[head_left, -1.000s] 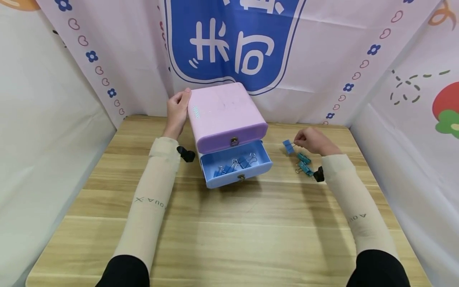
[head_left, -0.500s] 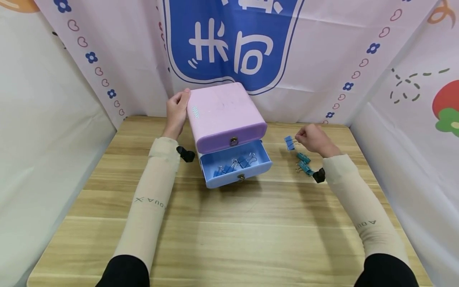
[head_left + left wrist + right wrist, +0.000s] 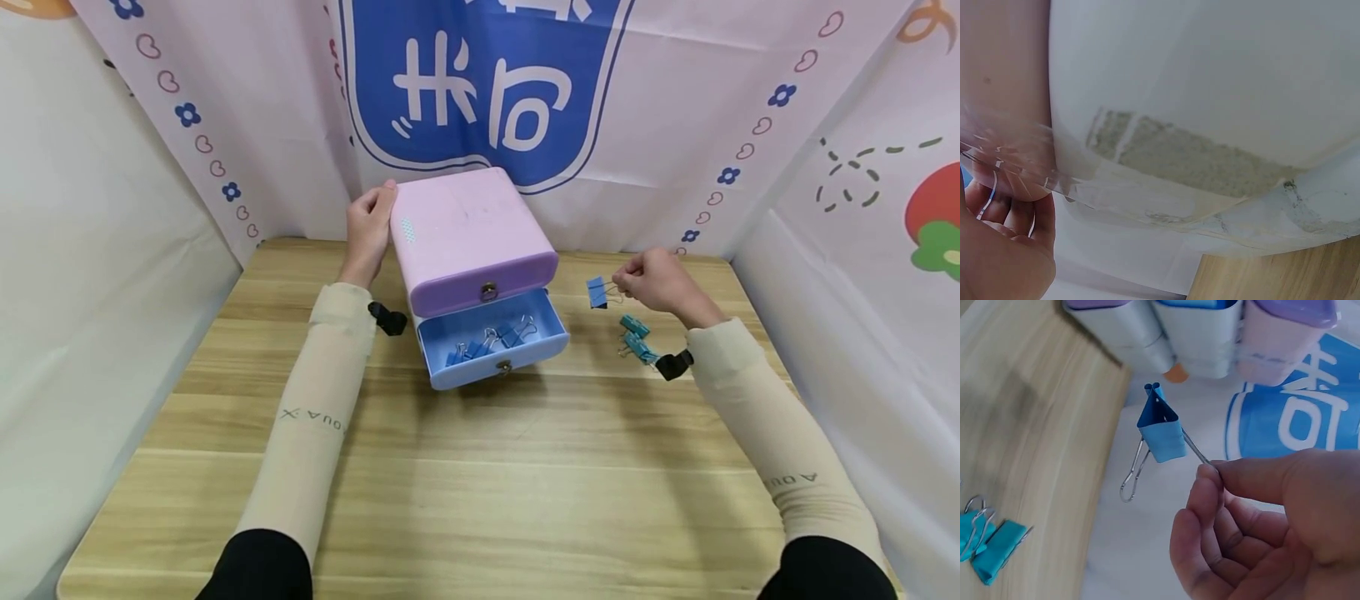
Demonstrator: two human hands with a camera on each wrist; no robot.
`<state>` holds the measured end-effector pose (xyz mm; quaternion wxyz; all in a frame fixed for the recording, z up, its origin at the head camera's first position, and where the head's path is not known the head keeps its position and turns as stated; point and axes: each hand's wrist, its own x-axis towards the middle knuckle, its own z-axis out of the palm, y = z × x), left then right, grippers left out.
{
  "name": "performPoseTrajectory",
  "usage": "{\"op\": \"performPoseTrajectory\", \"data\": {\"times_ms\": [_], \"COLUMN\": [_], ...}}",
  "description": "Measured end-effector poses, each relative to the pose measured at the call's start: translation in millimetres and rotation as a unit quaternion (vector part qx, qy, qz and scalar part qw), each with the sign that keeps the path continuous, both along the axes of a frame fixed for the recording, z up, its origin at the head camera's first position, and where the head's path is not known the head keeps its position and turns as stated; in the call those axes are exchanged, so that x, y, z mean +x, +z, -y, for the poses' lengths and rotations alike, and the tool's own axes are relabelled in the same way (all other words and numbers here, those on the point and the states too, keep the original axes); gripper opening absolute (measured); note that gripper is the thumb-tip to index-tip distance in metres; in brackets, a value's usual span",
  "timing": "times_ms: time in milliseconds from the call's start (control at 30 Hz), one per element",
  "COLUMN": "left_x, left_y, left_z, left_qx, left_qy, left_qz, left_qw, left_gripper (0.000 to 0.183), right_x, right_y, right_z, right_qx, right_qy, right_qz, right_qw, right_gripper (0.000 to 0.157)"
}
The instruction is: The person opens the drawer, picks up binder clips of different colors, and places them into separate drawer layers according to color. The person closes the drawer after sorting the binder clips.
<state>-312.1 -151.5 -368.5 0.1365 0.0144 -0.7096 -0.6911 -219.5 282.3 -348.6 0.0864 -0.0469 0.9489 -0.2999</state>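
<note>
- blue, smooth and shaped like a small wedge, the binder clip (image 3: 596, 293) is hanging above the desk (image 3: 480, 500), between the drawer box (image 3: 465, 221) and the far right corner.
- the right hand (image 3: 660, 282) is pinching one wire handle (image 3: 1197, 447) of it between thumb and finger; the other handle is sticking out free.
- the left hand (image 3: 366, 233) is gripping the box at its far left corner, the thumb lying along the edge.
- i am judging the step as carrying one clip; the next move is probably calling for a steady pinch and a path over the rim of the open drawer (image 3: 457, 381), where similar blue clips (image 3: 512, 336) are lying.
- two teal clips (image 3: 634, 326), slightly glossy, are resting between the box and the desk's right edge.
- pink, plastic-looking walls are rounding softly at the corners; one metal-looking knob (image 3: 504, 367) is standing out on the drawer front.
</note>
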Motion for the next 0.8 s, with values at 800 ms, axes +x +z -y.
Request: {"op": "performPoseTrajectory", "data": {"times_ms": [800], "left_x": [0.1], "left_y": [-0.5], "left_z": [0], "left_qx": [0.004], "left_qy": [-0.003], "left_qz": [0.003], "left_qw": [1.0], "left_gripper": [0.038], "right_x": [39.3], "right_y": [47.6], "right_z": [30], "right_qx": [-0.032], "right_qy": [0.013], "right_qz": [0.025], "right_qw": [0.999], "right_gripper": [0.027]}}
